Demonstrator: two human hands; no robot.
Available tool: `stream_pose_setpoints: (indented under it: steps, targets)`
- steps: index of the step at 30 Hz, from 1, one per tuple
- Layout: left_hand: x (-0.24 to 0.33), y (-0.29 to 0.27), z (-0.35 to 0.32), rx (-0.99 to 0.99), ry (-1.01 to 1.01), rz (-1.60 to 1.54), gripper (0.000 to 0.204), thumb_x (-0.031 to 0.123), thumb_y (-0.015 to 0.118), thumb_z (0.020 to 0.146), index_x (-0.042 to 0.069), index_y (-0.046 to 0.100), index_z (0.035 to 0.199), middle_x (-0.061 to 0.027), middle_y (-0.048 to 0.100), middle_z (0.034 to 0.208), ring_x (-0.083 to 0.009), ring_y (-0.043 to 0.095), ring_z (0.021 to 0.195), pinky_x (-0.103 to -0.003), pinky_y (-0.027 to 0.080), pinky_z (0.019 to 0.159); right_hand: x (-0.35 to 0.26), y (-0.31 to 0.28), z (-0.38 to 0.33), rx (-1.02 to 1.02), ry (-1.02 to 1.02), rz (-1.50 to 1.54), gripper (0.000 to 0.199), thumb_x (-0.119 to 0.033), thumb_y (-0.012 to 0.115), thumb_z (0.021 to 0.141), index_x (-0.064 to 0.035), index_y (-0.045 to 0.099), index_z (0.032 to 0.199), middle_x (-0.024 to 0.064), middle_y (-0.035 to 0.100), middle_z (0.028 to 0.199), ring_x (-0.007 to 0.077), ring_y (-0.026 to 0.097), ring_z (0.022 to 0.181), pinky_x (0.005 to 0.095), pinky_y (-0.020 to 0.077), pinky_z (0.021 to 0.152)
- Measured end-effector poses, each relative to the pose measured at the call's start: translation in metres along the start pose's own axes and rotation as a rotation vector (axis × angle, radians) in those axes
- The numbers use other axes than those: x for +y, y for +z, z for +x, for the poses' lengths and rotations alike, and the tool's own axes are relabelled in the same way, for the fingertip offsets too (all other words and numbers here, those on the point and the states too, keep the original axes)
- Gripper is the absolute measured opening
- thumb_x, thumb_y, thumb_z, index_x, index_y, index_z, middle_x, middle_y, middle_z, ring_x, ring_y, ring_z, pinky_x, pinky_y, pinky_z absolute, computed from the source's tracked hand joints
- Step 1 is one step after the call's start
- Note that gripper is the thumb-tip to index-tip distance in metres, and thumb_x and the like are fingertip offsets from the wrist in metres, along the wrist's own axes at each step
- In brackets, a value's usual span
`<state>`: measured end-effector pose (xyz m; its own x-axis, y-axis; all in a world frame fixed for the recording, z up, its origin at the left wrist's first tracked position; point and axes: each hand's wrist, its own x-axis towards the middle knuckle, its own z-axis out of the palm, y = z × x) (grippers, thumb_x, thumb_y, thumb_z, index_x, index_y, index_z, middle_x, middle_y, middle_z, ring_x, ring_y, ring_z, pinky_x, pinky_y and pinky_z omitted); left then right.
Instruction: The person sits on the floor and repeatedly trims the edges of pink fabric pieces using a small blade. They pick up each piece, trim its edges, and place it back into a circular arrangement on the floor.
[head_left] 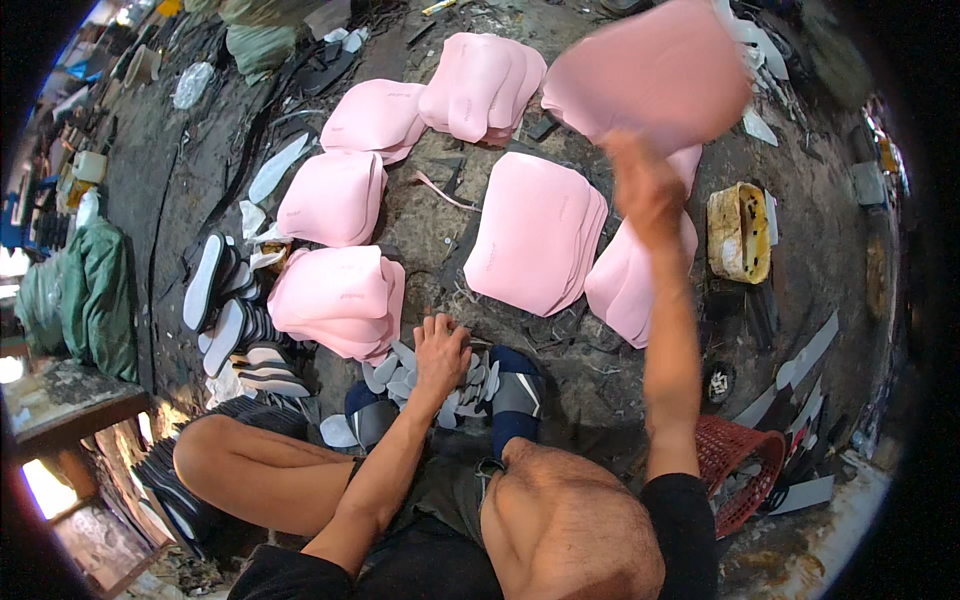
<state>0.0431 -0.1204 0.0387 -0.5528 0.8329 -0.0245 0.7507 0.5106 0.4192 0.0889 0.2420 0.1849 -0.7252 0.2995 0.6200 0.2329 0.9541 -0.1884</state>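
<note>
My right hand (648,190) is raised at the far right, blurred by motion. It grips the near edge of a large pink sheet (655,75), which is lifted and smeared. Below that hand, a stack of pink sheets (625,280) is partly hidden by my forearm. My left hand (442,352) rests over a heap of small grey oval pieces (465,400) between my feet, fingers loosely spread. Whether it touches any piece firmly is hard to see. Just ahead of my feet stands another stack of pink sheets (535,235).
More pink stacks (340,290) lie in an arc at the left and back. Dark slippers and soles (225,330) sit at far left. At right are a dirty yellowish container (738,235) and a red plastic basket (740,470). Scraps litter the dark floor (430,250).
</note>
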Motion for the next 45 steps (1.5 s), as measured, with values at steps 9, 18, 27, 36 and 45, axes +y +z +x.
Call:
stream_pose_setpoints:
  steps: [9, 18, 27, 36, 45]
  targets:
    - [-0.005, -0.029, 0.005, -0.150, -0.235, -0.332, 0.019, 0.016, 0.073, 0.074, 0.006, 0.060, 0.084, -0.0114, 0.068, 0.080, -0.0340, 0.065, 0.077, -0.045, 0.047, 0.071, -0.154, 0.073, -0.180, -0.405, 0.557, 0.580, 0.037, -0.036, 0.074, 0.085, -0.0062, 0.072, 0.107, 0.0116, 0.071, 0.102, 0.0250, 0.069, 0.085, 0.0354, 0.0550, 0.076]
    - [0.016, -0.032, 0.021, -0.265, -0.412, -0.981, 0.017, 0.007, 0.079, 0.079, -0.001, 0.068, 0.090, -0.0076, 0.072, 0.083, -0.0123, 0.067, 0.076, -0.029, 0.052, 0.065, -0.119, 0.066, -0.185, -0.353, 0.693, 0.731, 0.026, -0.016, 0.072, 0.088, -0.0051, 0.071, 0.111, 0.0093, 0.072, 0.091, 0.0280, 0.069, 0.080, 0.0332, 0.0558, 0.072]
    - [0.039, 0.001, 0.102, -0.057, -0.523, -1.402, 0.018, 0.005, 0.077, 0.083, -0.004, 0.074, 0.098, -0.0086, 0.073, 0.090, -0.0132, 0.066, 0.073, -0.025, 0.053, 0.064, -0.010, 0.079, -0.144, -0.112, 0.710, 0.163, 0.023, -0.024, 0.053, 0.100, -0.0021, 0.057, 0.094, 0.0209, 0.062, 0.077, 0.0405, 0.064, 0.070, 0.0505, 0.0485, 0.060]
    - [0.015, 0.050, 0.125, 0.170, 0.301, -0.110, 0.029, 0.024, 0.071, 0.082, 0.017, 0.072, 0.111, -0.0098, 0.064, 0.117, -0.0279, 0.053, 0.095, -0.042, 0.039, 0.081, -0.065, 0.054, -0.124, -0.050, 0.309, 0.349, 0.018, -0.012, 0.053, 0.099, 0.0017, 0.061, 0.109, 0.0209, 0.067, 0.111, 0.0376, 0.066, 0.103, 0.0406, 0.0548, 0.086]
    - [-0.016, 0.060, 0.115, 0.068, 0.342, -0.022, 0.062, 0.022, 0.074, 0.062, 0.025, 0.069, 0.124, -0.0087, 0.058, 0.125, -0.0306, 0.048, 0.121, -0.047, 0.033, 0.103, -0.089, 0.075, -0.156, -0.374, 0.198, 0.193, 0.021, -0.021, 0.067, 0.088, -0.0090, 0.066, 0.106, 0.0108, 0.071, 0.100, 0.0283, 0.062, 0.108, 0.0500, 0.0440, 0.095]
